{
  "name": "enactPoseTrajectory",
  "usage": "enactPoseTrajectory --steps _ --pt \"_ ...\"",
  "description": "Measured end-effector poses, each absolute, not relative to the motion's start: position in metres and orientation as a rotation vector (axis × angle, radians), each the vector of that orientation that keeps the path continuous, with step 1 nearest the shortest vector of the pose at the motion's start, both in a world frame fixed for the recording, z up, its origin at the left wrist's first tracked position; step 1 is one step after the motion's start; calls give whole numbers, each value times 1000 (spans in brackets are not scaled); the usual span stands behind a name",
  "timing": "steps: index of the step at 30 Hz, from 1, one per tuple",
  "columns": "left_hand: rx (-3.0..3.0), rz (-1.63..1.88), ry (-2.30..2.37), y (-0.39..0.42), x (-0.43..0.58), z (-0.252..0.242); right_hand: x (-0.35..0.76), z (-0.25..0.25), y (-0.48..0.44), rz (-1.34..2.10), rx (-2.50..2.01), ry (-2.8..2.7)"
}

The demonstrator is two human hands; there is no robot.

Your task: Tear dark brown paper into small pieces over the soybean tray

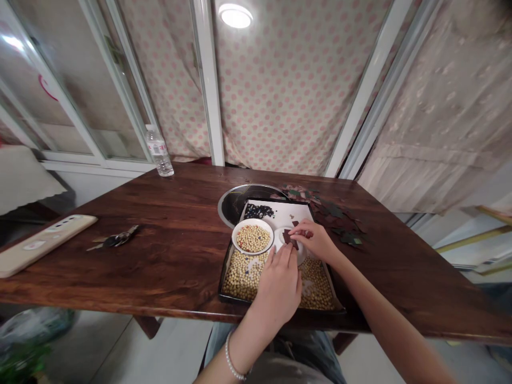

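Observation:
My right hand (316, 241) pinches a small, dark brown flat piece (294, 233) above a white bowl (301, 257). My left hand (280, 282) lies palm down across the bowl's near side, its bent fingertips close to the brown pieces. What those fingertips hold, if anything, is hidden. Beside them on the left stands a second white bowl (233, 240) filled with pale round beans (253, 238) and a few reddish ones. Both bowls are in a black-edged tray (283, 212), where more pale beans (240, 277) cover the near part. Dark beads or beans (259, 212) lie in its far left corner.
Behind the tray is a round dark plate with a metal rim (226, 205). Scattered dark green and brown scraps (340, 218) spread to the right. Keys (116, 238), a phone (44, 242) and a water bottle (160, 152) are on the wooden table (180, 266).

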State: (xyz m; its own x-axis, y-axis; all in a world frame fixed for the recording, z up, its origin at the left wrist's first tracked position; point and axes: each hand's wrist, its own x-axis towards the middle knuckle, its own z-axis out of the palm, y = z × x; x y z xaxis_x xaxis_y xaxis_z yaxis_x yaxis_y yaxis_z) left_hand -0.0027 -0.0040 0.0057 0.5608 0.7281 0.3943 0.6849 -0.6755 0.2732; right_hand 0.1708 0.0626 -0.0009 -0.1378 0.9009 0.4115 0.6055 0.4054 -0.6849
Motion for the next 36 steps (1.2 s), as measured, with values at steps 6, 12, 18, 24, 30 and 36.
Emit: enactPoseTrajectory --steps 6,12,18,24,30,36 --pt "2715 685 1232 -4 -2 7 170 0 64 447 -1299 -1852" --pt "2732 662 1239 -4 -1 9 168 6 60 472 -1290 -1942" --pt "2740 679 1229 -4 -1 8 170 12 55 566 -1265 -2019" --pt "2744 667 1237 -4 -1 8 173 12 55 597 -1244 -2036" --pt "2752 643 1254 -3 -1 7 150 31 72 529 -1132 -1937" --pt "2749 659 1259 -4 -1 4 130 37 91 465 -1130 -1957"
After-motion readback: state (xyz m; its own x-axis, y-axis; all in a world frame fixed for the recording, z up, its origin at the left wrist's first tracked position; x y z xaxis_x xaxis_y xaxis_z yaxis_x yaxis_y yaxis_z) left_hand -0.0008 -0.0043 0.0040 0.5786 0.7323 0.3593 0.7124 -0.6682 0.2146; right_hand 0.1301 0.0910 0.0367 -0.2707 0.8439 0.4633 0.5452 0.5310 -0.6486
